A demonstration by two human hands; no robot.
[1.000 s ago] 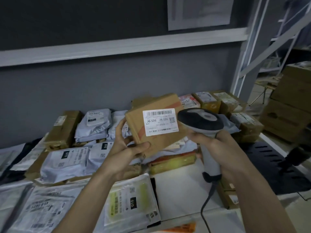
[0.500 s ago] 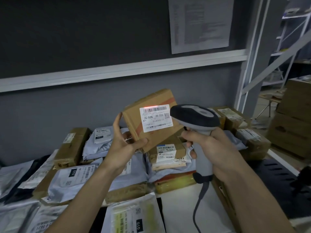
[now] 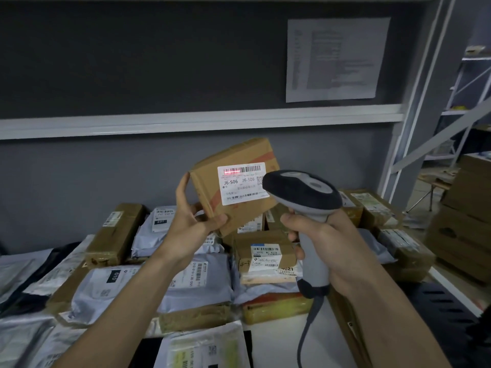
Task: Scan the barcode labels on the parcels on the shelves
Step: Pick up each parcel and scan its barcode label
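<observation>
The left hand (image 3: pixel 195 224) is gripping a cardboard parcel (image 3: pixel 233 181) above the shelf (image 3: pixel 279 338); the right hand (image 3: pixel 326 248) is clasping the scanner (image 3: pixel 303 197). Its red beam is covering only the barcode's (image 3: pixel 243 170) left end, so it likely needs centering.

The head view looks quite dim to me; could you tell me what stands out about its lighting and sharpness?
Head view: dim overall; a red scan line glows on the left of the label on the cardboard box, beside the scanner; the wall notice is too blurred to read; the rack upright leans, from wide-angle distortion.
</observation>
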